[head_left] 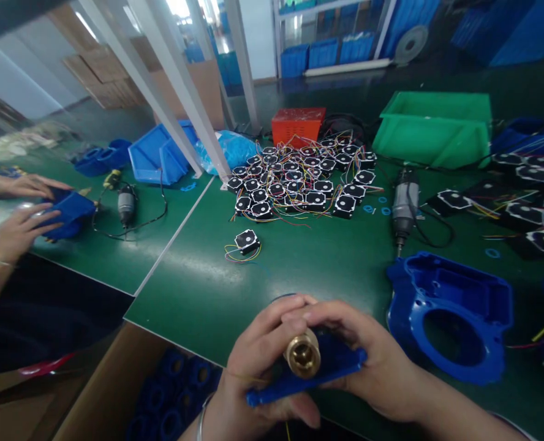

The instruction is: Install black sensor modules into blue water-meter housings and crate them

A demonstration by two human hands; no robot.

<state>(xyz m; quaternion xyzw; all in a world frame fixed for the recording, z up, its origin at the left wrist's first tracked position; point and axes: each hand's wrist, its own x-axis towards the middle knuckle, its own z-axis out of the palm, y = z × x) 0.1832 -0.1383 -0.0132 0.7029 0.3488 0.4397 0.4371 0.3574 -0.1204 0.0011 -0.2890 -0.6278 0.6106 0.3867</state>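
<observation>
My left hand (256, 346) and my right hand (375, 352) are both closed around a blue plastic housing (340, 364) at the front edge of the table. A hollow brass fitting (303, 355) sticks out of it towards me, with fingers of both hands resting just above it. A thin yellow wire shows below the housing, and its far side is hidden by my fingers. Right of my hands, a larger blue housing (458, 331) with a round opening lies on the green table. Beyond my hands sits one small black-and-silver motor (247, 241) with coloured wires.
Many such motors (294, 184) lie heaped at the back, before a red box (298, 125). A corded electric screwdriver (405, 202) and a green bin (432, 131) stand behind the larger housing. At left, a co-worker's hands (21, 223) hold another blue part (72, 214) near a second screwdriver (125, 205).
</observation>
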